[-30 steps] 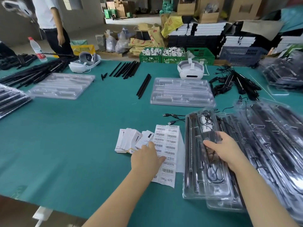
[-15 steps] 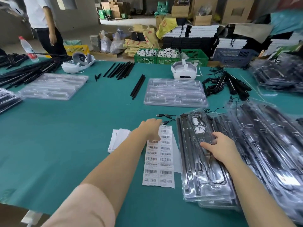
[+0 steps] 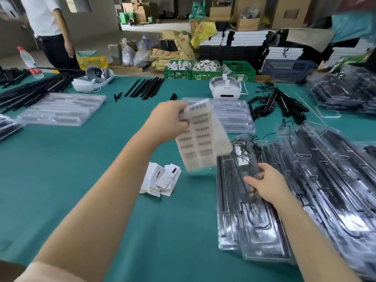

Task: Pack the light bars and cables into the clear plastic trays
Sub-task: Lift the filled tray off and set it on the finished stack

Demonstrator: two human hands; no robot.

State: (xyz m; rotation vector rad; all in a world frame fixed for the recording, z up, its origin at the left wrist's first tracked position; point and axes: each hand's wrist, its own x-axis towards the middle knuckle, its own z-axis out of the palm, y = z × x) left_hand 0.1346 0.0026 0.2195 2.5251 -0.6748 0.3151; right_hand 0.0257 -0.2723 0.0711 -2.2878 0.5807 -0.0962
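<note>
My left hand [image 3: 171, 119] is up off the tabletop [image 3: 61, 169], fingers pinching the top edge of a barcode sheet [image 3: 201, 135]; sheet hangs tilted and blurred in the air. My right hand [image 3: 266, 184] rests on the near packed tray [image 3: 234, 210], fingers curled w/ tips pressing its clear cover; can't tell if it's actually gripping anything. That tray holds light bars [image 3: 223, 200] and a black cable [image 3: 254, 212], and lies on top of another tray, at the left edge of a big overlapping pile of packed trays [image 3: 325, 180] to the right. Small stack of white cards [image 3: 160, 180] lies on the tabletop below the sheet. Empty clear trays: one ctr-back [image 3: 234, 115], one far left [image 3: 61, 108]. Loose black bars [image 3: 146, 88] beyond, cable bundle [image 3: 280, 104] back right, white headset [image 3: 225, 88] behind the ctr tray.
</note>
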